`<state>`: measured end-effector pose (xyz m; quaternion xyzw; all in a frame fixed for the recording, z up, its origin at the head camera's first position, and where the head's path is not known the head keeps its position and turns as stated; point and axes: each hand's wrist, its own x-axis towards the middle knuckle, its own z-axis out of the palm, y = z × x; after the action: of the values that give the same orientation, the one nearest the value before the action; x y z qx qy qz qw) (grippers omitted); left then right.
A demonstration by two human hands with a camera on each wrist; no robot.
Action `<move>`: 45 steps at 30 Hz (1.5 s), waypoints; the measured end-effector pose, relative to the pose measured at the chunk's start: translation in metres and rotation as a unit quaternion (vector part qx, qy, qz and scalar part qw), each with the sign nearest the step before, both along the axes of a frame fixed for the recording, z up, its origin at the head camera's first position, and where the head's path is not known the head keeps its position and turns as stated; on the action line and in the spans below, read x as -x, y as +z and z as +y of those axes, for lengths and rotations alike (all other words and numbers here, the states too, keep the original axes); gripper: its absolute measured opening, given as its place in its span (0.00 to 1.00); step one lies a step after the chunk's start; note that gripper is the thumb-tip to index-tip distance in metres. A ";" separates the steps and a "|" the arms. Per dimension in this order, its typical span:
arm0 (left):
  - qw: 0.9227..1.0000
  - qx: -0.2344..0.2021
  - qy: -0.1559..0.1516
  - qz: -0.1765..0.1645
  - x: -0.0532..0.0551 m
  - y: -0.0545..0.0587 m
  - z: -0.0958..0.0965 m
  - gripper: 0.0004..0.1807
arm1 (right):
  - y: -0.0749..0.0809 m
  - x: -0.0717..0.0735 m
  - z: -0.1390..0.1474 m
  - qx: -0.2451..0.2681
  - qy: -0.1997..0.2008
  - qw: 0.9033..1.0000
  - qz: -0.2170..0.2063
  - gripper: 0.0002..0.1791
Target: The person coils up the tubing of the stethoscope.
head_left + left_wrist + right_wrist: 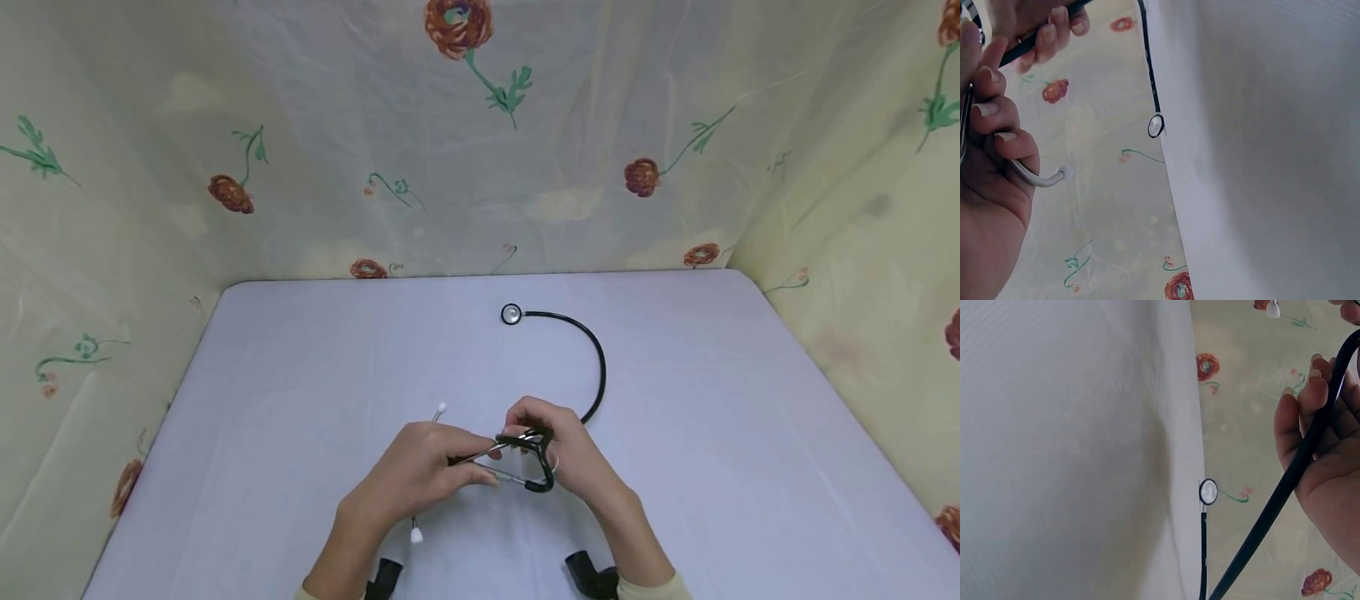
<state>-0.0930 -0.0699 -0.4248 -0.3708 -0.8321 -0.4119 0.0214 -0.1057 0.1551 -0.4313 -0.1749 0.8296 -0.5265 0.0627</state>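
Well out from the left grip [425, 467], pale cloth [75, 275] hangs, printed with rust-red flowers, and it carries on behind the white-covered desk [300, 358] and round to the far right. A black angled piece [386, 575] sits by the left wrist, on the near side of that grip. The left grip itself has its fingers curled round the slim metal ear tubes [510, 476] of a stethoscope [602, 371], held up between the person's two hands. One small white ear tip [442, 407] pokes out beyond this grip and the other [416, 535] shows on its near side. Between the grips I can see the bare, shiny tubes spread apart and meet a black, curved yoke [539, 486].

Out on the desk, beyond both grips, lies the round chest piece [512, 314], silvery-faced with a black rim. Next is the right grip [567, 444], holding the stethoscope beside the yoke; the view from its wrist shows thick, smooth black tubing [1272, 500] across the palm with the fingers bent about it. A second black piece [592, 577] sits near the right wrist. From behind the right grip the glossy tubing sweeps outward and away, then bends back left to the chest piece.
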 end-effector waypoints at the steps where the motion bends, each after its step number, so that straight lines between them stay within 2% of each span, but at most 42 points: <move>1: 1.000 0.003 0.009 0.007 0.000 0.000 0.000 0.12 | 0.000 0.000 0.000 -0.001 -0.001 1.000 -0.008 0.04; 7: 0.997 0.030 0.057 0.047 0.001 0.003 -0.003 0.13 | 0.002 0.000 -0.002 -0.016 0.003 0.999 -0.045 0.08; 11: 0.992 0.041 0.094 0.075 0.002 0.001 -0.004 0.13 | 0.000 0.000 -0.003 -0.028 0.020 0.999 -0.038 0.12; 16: 0.982 0.050 0.143 0.115 0.003 -0.002 -0.007 0.13 | -0.004 0.000 -0.003 -0.021 0.051 0.998 -0.023 0.16; 22: 0.973 0.057 0.184 0.124 0.005 -0.004 -0.009 0.14 | -0.004 -0.002 -0.003 -0.037 0.068 0.997 -0.016 0.16; 24: 0.968 0.064 0.200 0.135 0.005 -0.005 -0.010 0.15 | -0.003 -0.003 -0.003 -0.048 0.073 0.996 -0.022 0.15; 28: 0.953 0.086 0.243 0.161 0.006 -0.007 -0.013 0.16 | -0.002 -0.004 -0.003 -0.069 0.095 0.993 -0.032 0.13; 31: 0.946 0.103 0.260 0.162 0.008 -0.008 -0.015 0.15 | 0.000 -0.005 -0.003 -0.072 0.112 0.991 -0.036 0.14; 45: 0.942 0.149 0.275 0.124 0.009 -0.011 -0.016 0.13 | 0.008 -0.009 0.001 -0.091 0.123 0.987 -0.054 0.12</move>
<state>-0.1020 -0.0860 -0.4360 -0.1741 -0.9443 -0.2124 0.1813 -0.0969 0.1564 -0.4233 -0.2401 0.8417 -0.4459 0.1873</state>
